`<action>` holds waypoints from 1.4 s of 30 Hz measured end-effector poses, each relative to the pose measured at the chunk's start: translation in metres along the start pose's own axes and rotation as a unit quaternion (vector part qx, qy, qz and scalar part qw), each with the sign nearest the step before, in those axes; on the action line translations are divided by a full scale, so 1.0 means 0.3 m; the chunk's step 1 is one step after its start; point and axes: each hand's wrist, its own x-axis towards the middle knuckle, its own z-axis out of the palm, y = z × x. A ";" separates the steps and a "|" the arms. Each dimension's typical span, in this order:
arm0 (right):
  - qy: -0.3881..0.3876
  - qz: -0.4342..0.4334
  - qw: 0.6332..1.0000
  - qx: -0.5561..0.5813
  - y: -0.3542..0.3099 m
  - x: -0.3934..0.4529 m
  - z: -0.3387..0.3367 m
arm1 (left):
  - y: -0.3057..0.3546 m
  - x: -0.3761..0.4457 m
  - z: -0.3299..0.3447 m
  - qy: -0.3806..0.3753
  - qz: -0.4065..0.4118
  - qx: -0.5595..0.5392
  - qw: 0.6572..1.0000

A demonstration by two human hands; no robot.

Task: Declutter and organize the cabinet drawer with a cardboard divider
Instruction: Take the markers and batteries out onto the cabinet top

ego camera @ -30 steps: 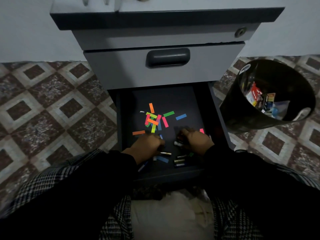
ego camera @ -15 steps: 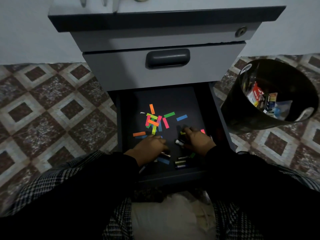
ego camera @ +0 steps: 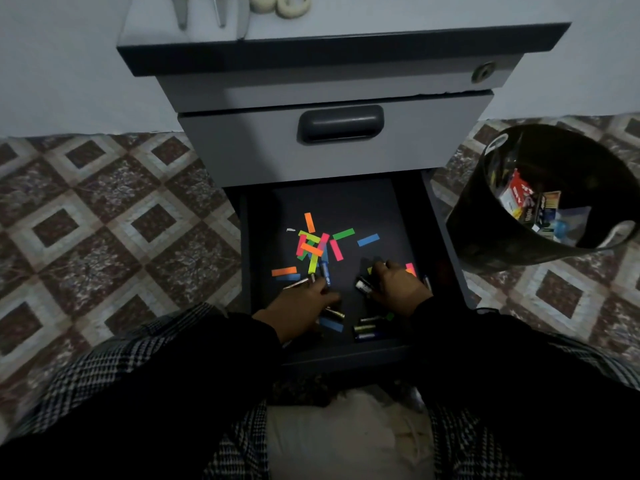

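In the lower middle of the frame the bottom drawer (ego camera: 346, 202) of the grey cabinet (ego camera: 329, 81) is standing pulled out, and both hands are reaching down into its near part.

The left hand (ego camera: 301, 301) is coming in from the lower left with a dark sleeve up to the wrist. It is lying palm down, knuckles up, with the fingers bent toward the drawer floor. At its fingertips a thin silvery pen (ego camera: 298, 283) and a blue battery (ego camera: 325, 275) are lying, touching or nearly touching the hand. Whether the fingers are pinching one of them I cannot tell, because the back of the hand is hiding them.

The right hand (ego camera: 398, 289) is coming in from the lower right, also palm down, with the fingers curled. A dark battery (ego camera: 363, 286) is sitting against its thumb side; the hand is seeming to pinch it, but this is not plainly shown.

Coloured paper strips (ego camera: 313, 249) are lying scattered in the middle of the drawer, above the hands in the frame. More batteries (ego camera: 367, 329) are lying near the front wall, between the wrists.

At the right edge of the frame a black bin (ego camera: 485, 220) is standing on the tiled floor (ego camera: 104, 220), just beside the cabinet, with packets inside it.
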 end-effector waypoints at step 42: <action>0.002 0.119 0.992 0.033 0.045 0.026 -0.016 | 0.014 0.017 0.035 0.147 -0.135 -0.142 0.970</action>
